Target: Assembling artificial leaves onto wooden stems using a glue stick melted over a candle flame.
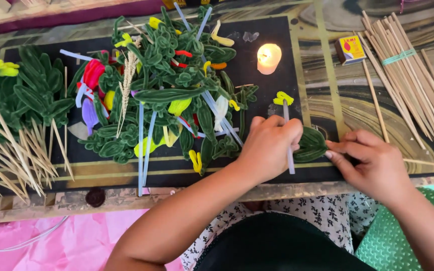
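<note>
Both hands meet at the near edge of the surface (pixel 322 75). The left hand (pixel 269 145) is curled shut around a pale stick (pixel 288 135) tipped with a yellow chenille flower (pixel 283 98), while the right hand (pixel 372 163) pinches a green chenille leaf (pixel 310 144) lying between the two hands. Just left sits a heap of green chenille foliage (pixel 167 95); behind it a lit candle (pixel 268 57), with a matchbox (pixel 350 49) and a bundle of wooden skewers (pixel 408 65) to the right.

Both arms are bare to the elbow, with no rings or bracelets on the hands. A white garment with small dark floral print covers the lap.
</note>
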